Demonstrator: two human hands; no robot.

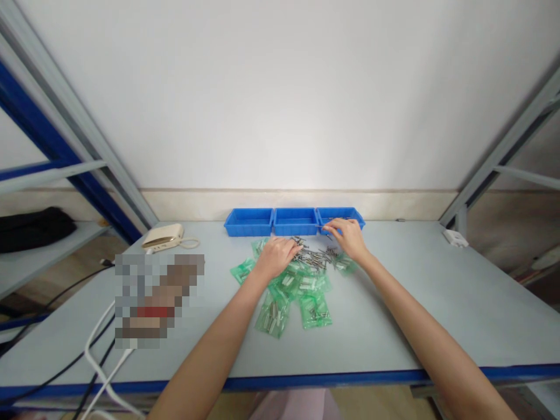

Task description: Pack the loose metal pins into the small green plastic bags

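A loose pile of thin metal pins (312, 256) lies on the grey table (394, 309), between my hands. My left hand (276, 258) rests at the pile's left end, fingers curled down; I cannot tell whether it holds any pins. My right hand (345, 238) reaches over the front rim of the rightmost of three joined blue plastic bins (339, 219), with a thin pin (321, 226) pinched in its fingertips. Clear green plastic bags of pins (314, 309) lie in a loose spread below the pile, some beneath my left wrist.
A cream-coloured corded device (163, 236) sits at the table's back left. A pixelated patch (160, 300) hides part of the table. White and black cables (100, 356) cross the left side. A white socket box (454, 237) stands at the back right, and steel shelf uprights flank the table.
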